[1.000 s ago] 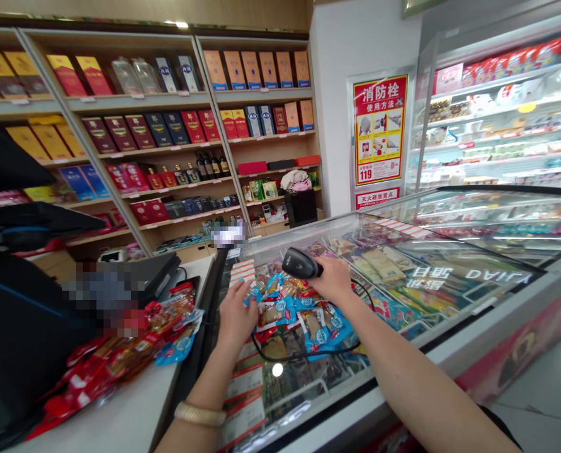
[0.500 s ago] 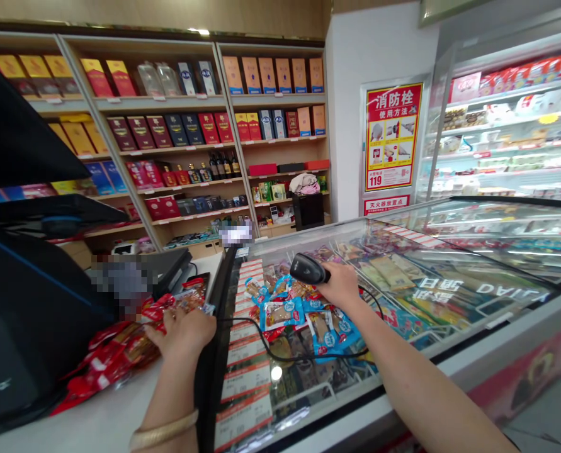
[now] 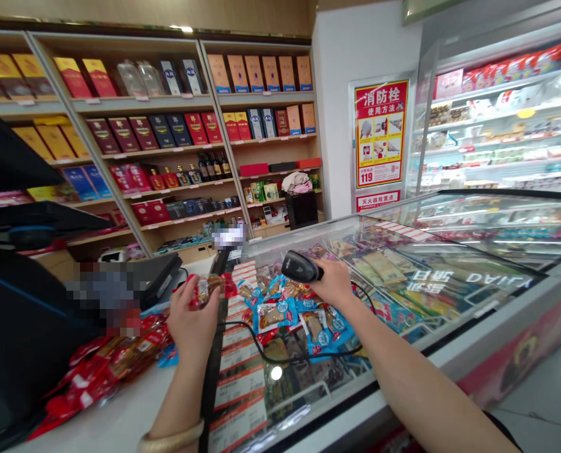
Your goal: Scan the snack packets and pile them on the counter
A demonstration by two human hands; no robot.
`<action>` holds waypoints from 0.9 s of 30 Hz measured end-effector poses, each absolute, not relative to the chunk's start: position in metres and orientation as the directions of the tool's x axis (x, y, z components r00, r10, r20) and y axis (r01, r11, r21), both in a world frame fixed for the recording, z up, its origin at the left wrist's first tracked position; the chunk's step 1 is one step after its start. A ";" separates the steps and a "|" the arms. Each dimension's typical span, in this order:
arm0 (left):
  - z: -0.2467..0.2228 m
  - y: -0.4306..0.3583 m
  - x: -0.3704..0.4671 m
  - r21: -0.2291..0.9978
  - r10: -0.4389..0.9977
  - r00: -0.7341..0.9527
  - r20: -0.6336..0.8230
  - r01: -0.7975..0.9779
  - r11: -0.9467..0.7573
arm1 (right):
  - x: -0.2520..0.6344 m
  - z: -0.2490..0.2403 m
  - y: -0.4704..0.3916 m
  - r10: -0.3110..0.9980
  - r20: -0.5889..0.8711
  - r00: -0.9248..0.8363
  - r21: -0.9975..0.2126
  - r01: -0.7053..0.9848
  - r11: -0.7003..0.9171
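Note:
Between the thumb and fingers of my left hand (image 3: pixel 192 318) is a red snack packet (image 3: pixel 210 289) with a clear window showing brown food. It is held above the counter's right edge. My right hand (image 3: pixel 332 283) grips a black barcode scanner (image 3: pixel 301 267), whose head points left toward the packet. The scanner's black cable (image 3: pixel 284 360) loops over the freezer glass. Below the scanner, several blue snack packets (image 3: pixel 275 314) lie in a pile on the glass. A heap of red snack packets (image 3: pixel 114 362) lies on the white counter to the left of my left hand.
A dark checkout terminal (image 3: pixel 20 314) stands on the left of the white counter (image 3: pixel 133 412). The glass-topped freezer (image 3: pixel 454 251) stretches away to the right. Shelves of boxes and bottles (image 3: pixel 167 132) line the back wall, and a lit display fridge (image 3: pixel 502 126) stands at the right.
My left hand has risen from the red heap and moved right, now with a red packet in it. The scanner stays over the blue packets. The view has shifted slightly.

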State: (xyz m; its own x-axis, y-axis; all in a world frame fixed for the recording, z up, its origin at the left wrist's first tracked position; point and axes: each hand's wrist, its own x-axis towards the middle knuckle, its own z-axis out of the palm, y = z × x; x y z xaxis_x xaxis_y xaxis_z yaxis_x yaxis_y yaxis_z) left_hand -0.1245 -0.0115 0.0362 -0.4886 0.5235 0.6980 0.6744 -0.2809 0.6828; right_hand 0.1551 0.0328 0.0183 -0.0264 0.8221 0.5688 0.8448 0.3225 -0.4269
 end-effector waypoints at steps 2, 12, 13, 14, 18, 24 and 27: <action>0.031 -0.009 -0.120 0.723 0.524 -0.518 0.676 0.604 -0.335 | 0.155 0.018 0.033 0.812 0.583 -0.028 -0.438 0.831 0.344; 0.020 -0.002 -0.108 0.834 0.661 -0.511 0.549 0.383 -0.397 | 0.148 0.017 0.029 0.731 0.638 -0.243 -0.378 0.727 0.573; 0.021 -0.004 -0.107 0.818 0.661 -0.494 0.565 0.440 -0.370 | 0.145 0.017 0.027 0.722 0.640 -0.263 -0.371 0.717 0.590; 0.021 -0.005 -0.106 0.790 0.656 -0.471 0.589 0.506 -0.346 | 0.143 0.016 0.025 0.713 0.642 -0.282 -0.366 0.705 0.608; 0.021 -0.004 -0.106 0.623 0.622 -0.345 0.703 0.721 -0.304 | 0.133 0.014 0.019 0.673 0.663 -0.329 -0.351 0.657 0.667; 0.016 0.000 -0.105 0.394 0.601 -0.130 0.789 0.858 -0.331 | 0.127 0.009 0.019 0.647 0.686 -0.333 -0.322 0.659 0.680; 0.014 0.000 -0.103 0.350 0.594 -0.080 0.801 0.867 -0.355 | 0.127 0.008 0.020 0.638 0.696 -0.329 -0.313 0.660 0.683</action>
State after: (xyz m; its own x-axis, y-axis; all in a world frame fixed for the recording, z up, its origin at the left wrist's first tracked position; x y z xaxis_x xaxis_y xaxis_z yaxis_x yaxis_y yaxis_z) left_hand -0.1028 -0.0004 0.0136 -0.0802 0.5937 0.8007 0.8668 -0.3551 0.3501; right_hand 0.1265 0.0197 0.0083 -0.3292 0.6380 0.6961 0.6601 0.6826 -0.3134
